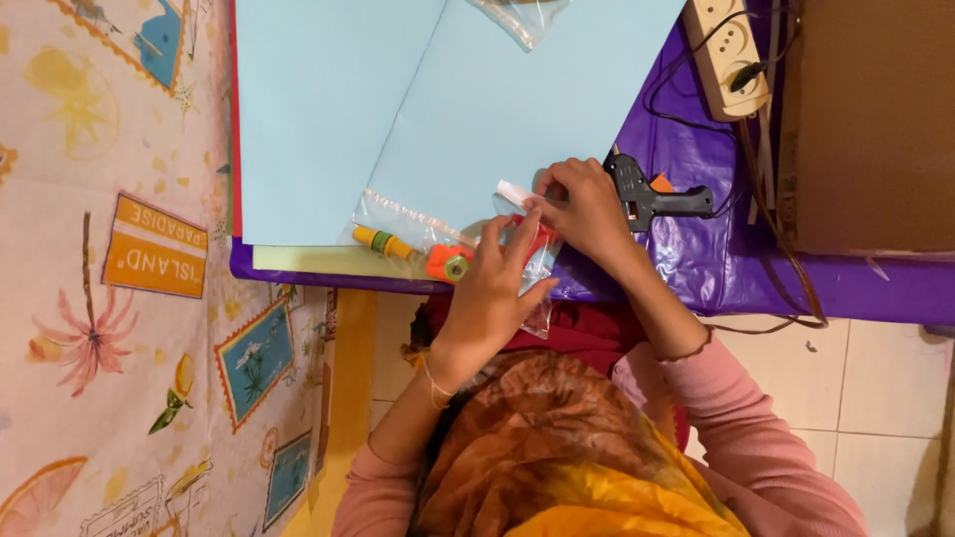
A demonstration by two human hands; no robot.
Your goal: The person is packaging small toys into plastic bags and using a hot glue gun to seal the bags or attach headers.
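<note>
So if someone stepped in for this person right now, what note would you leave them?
Left hand: lies on the clear plastic bag; whether it grips, I cannot tell.
Right hand: pinches the bag's top edge.
Things: the bag lies on light blue paper sheets at the near edge of the purple table cover. A black glue gun lies just beside the right hand.
Done: nothing seems taken out.
Left: a yellow spool and an orange piece are inside the bag.
</note>
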